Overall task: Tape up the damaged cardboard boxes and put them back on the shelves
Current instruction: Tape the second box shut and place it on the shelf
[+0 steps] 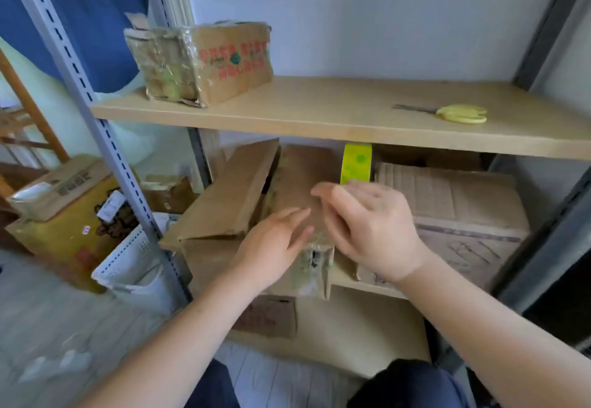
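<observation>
An open cardboard box (224, 196) with raised flaps sits on the middle shelf (364, 286), its front corner wrapped in clear tape (311, 260). My left hand (275, 244) lies flat on the box's top flap, fingers straight. My right hand (367, 225) hovers over the same flap with fingers loosely bent and blurred; whether it pinches tape I cannot tell. A yellow-green tape roll (356, 163) stands on edge just behind my right hand. A taped box with red print (204, 62) rests on the upper shelf (319, 110).
Yellow-handled scissors (460, 113) lie at the right of the upper shelf. A second worn box (454, 215) fills the middle shelf's right side. Grey slotted uprights (105, 139) frame the rack. Left of it on the floor stand a yellow box (64, 215) and a white basket (134, 263).
</observation>
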Action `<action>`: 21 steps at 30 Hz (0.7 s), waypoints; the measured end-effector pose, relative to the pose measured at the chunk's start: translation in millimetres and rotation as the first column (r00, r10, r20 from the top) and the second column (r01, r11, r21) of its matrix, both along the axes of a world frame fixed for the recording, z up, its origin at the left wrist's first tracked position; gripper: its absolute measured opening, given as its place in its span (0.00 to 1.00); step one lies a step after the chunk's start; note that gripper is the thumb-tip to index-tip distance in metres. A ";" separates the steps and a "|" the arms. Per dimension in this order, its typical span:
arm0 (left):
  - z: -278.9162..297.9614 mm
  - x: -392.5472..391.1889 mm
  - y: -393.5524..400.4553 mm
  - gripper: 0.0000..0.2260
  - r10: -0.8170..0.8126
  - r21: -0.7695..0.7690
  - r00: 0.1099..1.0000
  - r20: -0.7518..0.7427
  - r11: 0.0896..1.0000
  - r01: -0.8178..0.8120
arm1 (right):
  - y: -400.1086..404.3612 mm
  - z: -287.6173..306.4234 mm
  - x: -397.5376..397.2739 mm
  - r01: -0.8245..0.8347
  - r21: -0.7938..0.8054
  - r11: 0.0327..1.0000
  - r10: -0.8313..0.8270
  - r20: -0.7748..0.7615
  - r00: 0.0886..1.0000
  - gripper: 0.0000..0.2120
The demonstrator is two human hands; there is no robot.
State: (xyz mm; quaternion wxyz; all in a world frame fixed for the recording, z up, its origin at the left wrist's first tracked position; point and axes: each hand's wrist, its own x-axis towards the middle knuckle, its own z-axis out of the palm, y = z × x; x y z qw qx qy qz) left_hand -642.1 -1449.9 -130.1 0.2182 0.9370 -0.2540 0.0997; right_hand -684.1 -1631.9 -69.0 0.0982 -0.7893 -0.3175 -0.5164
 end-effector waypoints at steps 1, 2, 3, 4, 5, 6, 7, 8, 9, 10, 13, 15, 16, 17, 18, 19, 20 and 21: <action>-13.8 -1.4 6.4 0.22 -0.035 0.107 0.999 -0.019 0.994 0.037 | 2.8 -30.1 -6.2 0.023 -0.093 0.995 -0.029 -0.065 0.997 0.09; -26.6 -2.1 9.5 0.22 -0.071 0.186 0.997 -0.027 0.980 0.075 | 4.4 -58.5 -8.1 0.063 -0.145 0.987 -0.084 -0.145 0.986 0.10; -37.9 -1.5 9.5 0.22 -0.100 0.241 0.995 0.001 0.966 0.097 | 4.9 -83.0 -5.5 0.108 -0.147 0.983 -0.142 -0.248 0.958 0.12; -47.7 0.3 8.6 0.22 -0.111 0.273 0.992 0.055 0.958 0.092 | 4.7 -102.2 -0.1 0.148 -0.118 0.982 -0.181 -0.360 0.915 0.16; -54.9 2.7 7.2 0.22 -0.101 0.276 0.988 0.114 0.959 0.066 | 4.9 -116.3 6.0 0.184 -0.079 0.980 -0.200 -0.454 0.868 0.19; -60.2 6.2 5.6 0.22 -0.073 0.253 0.983 0.166 0.967 0.029 | 5.7 -126.5 12.7 0.211 -0.050 0.976 -0.206 -0.523 0.827 0.21; -64.4 10.3 4.6 0.22 -0.046 0.221 0.978 0.205 0.975 0.000 | 7.0 -133.6 19.5 0.227 -0.032 0.973 -0.205 -0.566 0.799 0.23; -68.4 14.5 3.4 0.22 -0.031 0.189 0.971 0.239 0.982 -0.016 | 8.0 -139.1 25.9 0.241 -0.019 0.970 -0.207 -0.582 0.786 0.24; -72.0 17.7 2.3 0.22 -0.021 0.164 0.962 0.272 0.986 -0.025 | 8.9 -143.0 31.7 0.258 -0.012 0.966 -0.217 -0.580 0.785 0.24; -74.8 19.9 1.2 0.21 -0.013 0.145 0.954 0.299 0.989 -0.031 | 10.0 -145.7 36.2 0.275 -0.012 0.961 -0.234 -0.564 0.792 0.23; -82.5 24.7 0.4 0.21 -0.003 0.087 0.936 0.353 0.996 -0.030 | 11.2 -152.4 41.6 0.299 -0.037 0.954 -0.276 -0.504 0.819 0.22; -86.5 25.7 2.8 0.25 -0.021 0.112 0.928 0.373 0.993 -0.023 | 10.7 -156.1 43.3 0.295 -0.049 0.954 -0.284 -0.456 0.843 0.22; -88.0 25.9 4.4 0.29 -0.037 0.151 0.927 0.374 0.988 -0.022 | 10.1 -157.6 43.8 0.292 -0.045 0.955 -0.281 -0.446 0.850 0.22; -89.7 25.8 5.3 0.32 -0.045 0.185 0.926 0.375 0.982 -0.027 | 8.9 -159.5 44.2 0.284 -0.036 0.958 -0.269 -0.451 0.851 0.23; -91.5 25.8 5.3 0.34 -0.041 0.204 0.924 0.381 0.978 -0.040 | 7.5 -162.0 44.1 0.270 -0.022 0.963 -0.247 -0.475 0.844 0.25; -93.6 25.8 4.4 0.35 -0.031 0.207 0.917 0.397 0.977 -0.057 | 6.0 -164.6 43.7 0.251 -0.012 0.968 -0.221 -0.516 0.827 0.28; -95.7 25.8 2.7 0.34 -0.018 0.201 0.909 0.416 0.977 -0.072 | 4.7 -167.6 43.1 0.235 -0.011 0.972 -0.201 -0.557 0.806 0.31; -98.1 25.6 0.9 0.34 -0.006 0.191 0.903 0.430 0.978 -0.084 | 3.6 -170.5 43.2 0.224 -0.010 0.974 -0.188 -0.584 0.790 0.33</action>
